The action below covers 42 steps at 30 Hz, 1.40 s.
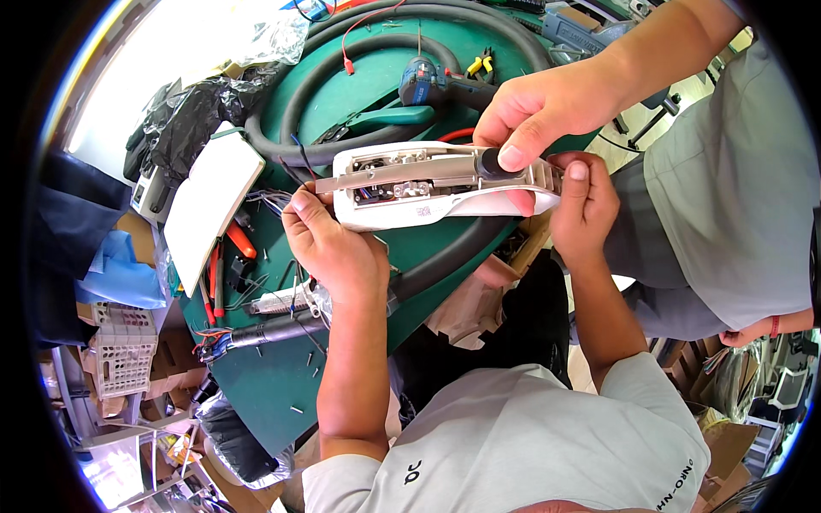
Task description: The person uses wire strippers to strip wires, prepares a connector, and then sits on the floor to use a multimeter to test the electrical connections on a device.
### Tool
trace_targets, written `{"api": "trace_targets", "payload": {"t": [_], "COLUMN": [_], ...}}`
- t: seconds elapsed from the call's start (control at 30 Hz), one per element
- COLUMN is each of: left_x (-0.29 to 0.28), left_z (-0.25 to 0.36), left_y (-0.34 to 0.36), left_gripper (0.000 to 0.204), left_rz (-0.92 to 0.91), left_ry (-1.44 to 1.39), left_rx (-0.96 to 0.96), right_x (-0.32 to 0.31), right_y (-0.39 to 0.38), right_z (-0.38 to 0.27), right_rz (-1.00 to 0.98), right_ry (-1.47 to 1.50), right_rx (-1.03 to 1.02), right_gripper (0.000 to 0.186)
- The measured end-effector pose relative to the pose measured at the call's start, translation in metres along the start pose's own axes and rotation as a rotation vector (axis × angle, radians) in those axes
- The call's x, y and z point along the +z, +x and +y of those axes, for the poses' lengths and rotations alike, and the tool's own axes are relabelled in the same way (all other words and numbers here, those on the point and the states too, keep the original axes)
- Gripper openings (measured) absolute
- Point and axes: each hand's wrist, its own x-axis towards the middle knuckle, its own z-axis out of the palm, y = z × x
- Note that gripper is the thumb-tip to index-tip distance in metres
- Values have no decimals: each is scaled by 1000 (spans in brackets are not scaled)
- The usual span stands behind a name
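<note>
A long white plastic housing is held up above the bench, its open side showing metal parts and small wires. My left hand grips its wide left end, thumb at the tip of a beige strip that runs lengthwise over the opening. My right hand is closed around the narrow right end, thumb uppermost. From the upper right, a co-worker's hand reaches in, its thumb and fingers at a round black piece on the housing. The undersides of my fingers are partly hidden.
On the green bench lie a thick black cable, a blue-black power drill, green-handled pliers, an open notebook and several screws. The co-worker stands close on the right. A white crate is at left.
</note>
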Motion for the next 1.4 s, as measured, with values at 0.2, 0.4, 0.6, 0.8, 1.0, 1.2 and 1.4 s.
{"api": "trace_targets", "payload": {"t": [0.2,0.4,0.6,0.8,1.0,1.2,1.4], "left_x": [0,-2,-1,-4,-5,-1,0], "left_z": [-2,-2,-3,-3,-5,-3,-3], "left_y": [1,2,2,2,2,2,2], "left_gripper": [20,20,20,20,20,20,20], "left_rz": [-25,-37,-15,-19,-27,-19,-18], "left_ry": [-6,-18,-20,-21,-21,-39,-48], "left_rx": [0,-9,-3,-7,-4,-3,-4], "right_x": [12,14,16,18,18,18,17], "right_y": [-16,-22,-27,-26,-26,-27,-28], "right_z": [18,24,20,18,18,19,24], "right_rz": [-17,-28,-8,11,15,-7,5], "right_ry": [252,250,298,279,305,301,249], "right_rx": [142,183,205,178,198,202,192], "right_gripper": [41,49,49,49,50,49,49]}}
